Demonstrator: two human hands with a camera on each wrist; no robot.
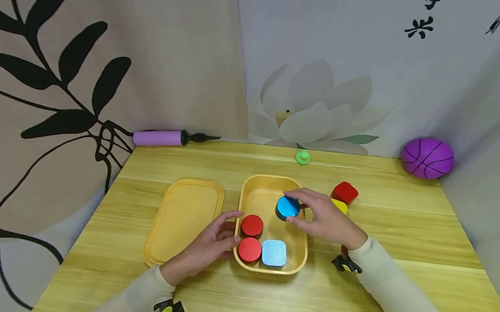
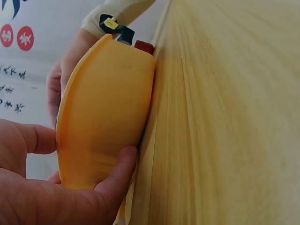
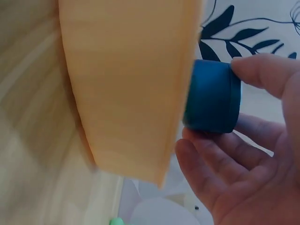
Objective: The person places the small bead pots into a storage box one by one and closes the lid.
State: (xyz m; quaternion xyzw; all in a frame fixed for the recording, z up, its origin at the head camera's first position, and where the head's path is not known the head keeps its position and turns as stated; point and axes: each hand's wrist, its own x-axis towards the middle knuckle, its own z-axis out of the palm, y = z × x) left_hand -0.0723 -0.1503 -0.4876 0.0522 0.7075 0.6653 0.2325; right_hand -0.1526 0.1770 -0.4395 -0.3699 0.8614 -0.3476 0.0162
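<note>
A yellow rectangular box [image 1: 259,192] stands uncovered on the wooden table. Inside it at the lower left are two red round blocks [image 1: 252,225], with a light blue square block [image 1: 274,254] beside them. My right hand [image 1: 325,216] pinches a blue round block [image 3: 213,97] between thumb and fingers; in the right wrist view the block juts above the box rim. Against the box's left side, my left hand [image 1: 207,243] holds the wall, one digit at the rim and another low on the outside, as the left wrist view shows.
Left of the box lies a flat yellow lid [image 1: 187,222]. A red block [image 1: 345,192] and a partly hidden yellow block [image 1: 340,205] are beyond my right hand. Along the back are a purple pump [image 1: 160,138], a small green toy [image 1: 303,157] and a purple ball [image 1: 427,158].
</note>
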